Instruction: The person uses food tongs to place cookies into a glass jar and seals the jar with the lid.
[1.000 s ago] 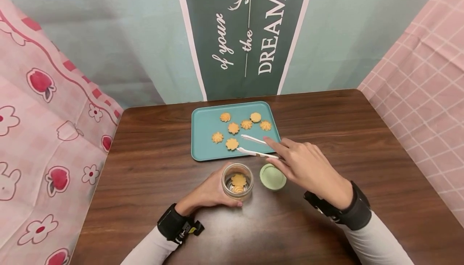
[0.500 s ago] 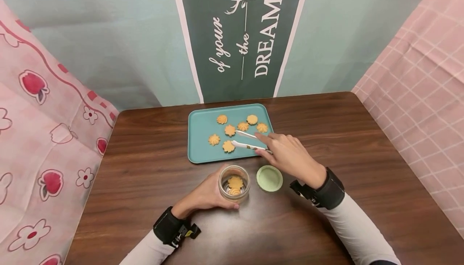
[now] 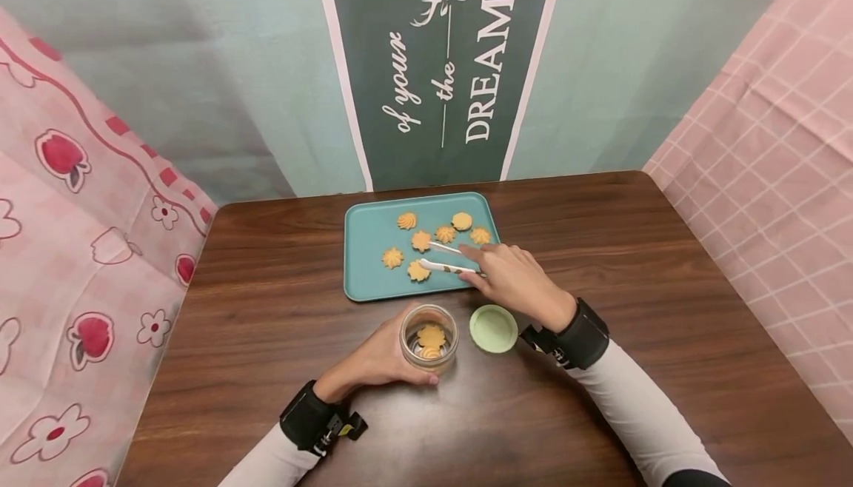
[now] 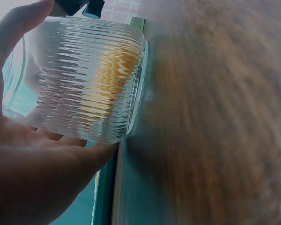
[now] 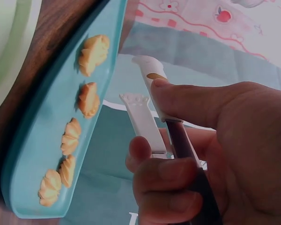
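Working across the wooden table (image 3: 633,265), the teal tray (image 3: 363,280) lies at twelve o'clock of the glass jar (image 3: 429,339), and the green lid (image 3: 493,328) sits at the jar's three o'clock. Left hand (image 3: 376,360) wraps the jar; keep it planted. Right hand (image 3: 516,280) pinches white tongs (image 3: 448,268), tips spread over the cookies (image 3: 418,271). Centre both tips around one cookie, then squeeze gently to avoid crumbling.
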The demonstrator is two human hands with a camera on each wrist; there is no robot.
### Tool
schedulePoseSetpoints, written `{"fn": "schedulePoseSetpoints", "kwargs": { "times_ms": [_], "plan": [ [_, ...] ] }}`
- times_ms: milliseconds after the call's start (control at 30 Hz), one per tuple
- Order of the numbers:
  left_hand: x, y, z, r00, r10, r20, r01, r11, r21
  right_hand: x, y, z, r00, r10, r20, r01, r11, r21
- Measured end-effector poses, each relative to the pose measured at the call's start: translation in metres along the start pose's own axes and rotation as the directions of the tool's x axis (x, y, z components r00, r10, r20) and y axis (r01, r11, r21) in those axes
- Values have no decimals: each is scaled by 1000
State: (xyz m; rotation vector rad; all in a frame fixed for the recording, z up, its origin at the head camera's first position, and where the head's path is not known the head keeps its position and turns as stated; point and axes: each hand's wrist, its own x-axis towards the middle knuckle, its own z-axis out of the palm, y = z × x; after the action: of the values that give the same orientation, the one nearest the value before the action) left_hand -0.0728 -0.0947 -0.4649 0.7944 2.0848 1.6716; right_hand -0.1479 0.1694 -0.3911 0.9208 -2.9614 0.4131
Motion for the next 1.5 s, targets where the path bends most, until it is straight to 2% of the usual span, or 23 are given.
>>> {"fn": "schedulePoseSetpoints", "kwargs": {
  "times_ms": [233,600,833,1100,1333,1500],
  "plan": [
    [2,1,0,1000,-2,21,2,1000,-7,5,1,6,1000,13,17,-13,1000,-3],
    [-1,3,-2,1000,-11,1,11,1000,-1,16,-3,19,999,-33,29,34,999,-38],
    [-1,3,-1,1000,3,2,-3,1000,-7,17,-5,25,998,-25,54,28,998,-63],
    [0,3,-2,1000,-5,2,5,1000,-7,18,-6,26,998,-4,61,7,998,-57],
    [0,4,-4,1000,-5,6,5,1000,-2,20,-7,27,994,4,107,-1,1000,-26],
    [1,7,-4,1000,-7,8,7,1000,4,20,-8,27,994,-8,106,12,999,-31]
  ]
}}
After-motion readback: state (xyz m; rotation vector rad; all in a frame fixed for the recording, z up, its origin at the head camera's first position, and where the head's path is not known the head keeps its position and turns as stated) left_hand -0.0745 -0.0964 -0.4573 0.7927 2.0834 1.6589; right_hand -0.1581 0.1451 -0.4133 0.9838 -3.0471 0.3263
